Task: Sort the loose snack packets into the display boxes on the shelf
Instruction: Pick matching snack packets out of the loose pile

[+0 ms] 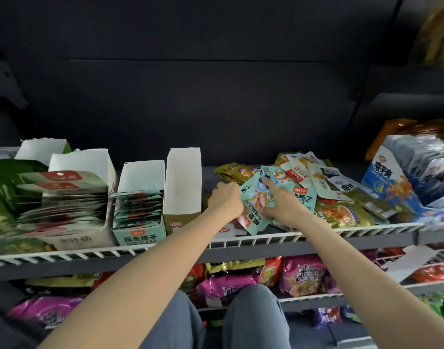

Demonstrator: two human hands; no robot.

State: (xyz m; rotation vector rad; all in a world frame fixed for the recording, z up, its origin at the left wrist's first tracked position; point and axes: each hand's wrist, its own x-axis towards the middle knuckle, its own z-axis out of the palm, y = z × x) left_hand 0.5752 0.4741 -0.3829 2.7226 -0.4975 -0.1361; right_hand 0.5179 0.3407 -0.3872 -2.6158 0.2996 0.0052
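While both hands work the loose pile [324, 187] on the shelf [241, 241], R hand [282, 201] pinches a teal packet [256, 202]; L hand [224, 197] grip clenched, contents unclear. Bare gap beside tall open box [182, 187], near the front rail.

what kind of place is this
Most likely a shop's snack aisle: white wire-fronted shelves, cardboard display boxes of packets, a loose packet pile, and more bagged snacks on the shelf below.

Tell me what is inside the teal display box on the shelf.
The teal display box holds a dense row of upright packets with teal and dark edges, filling its front part. Its white back flap rises behind them. Whatever lies beneath the packets is covered.
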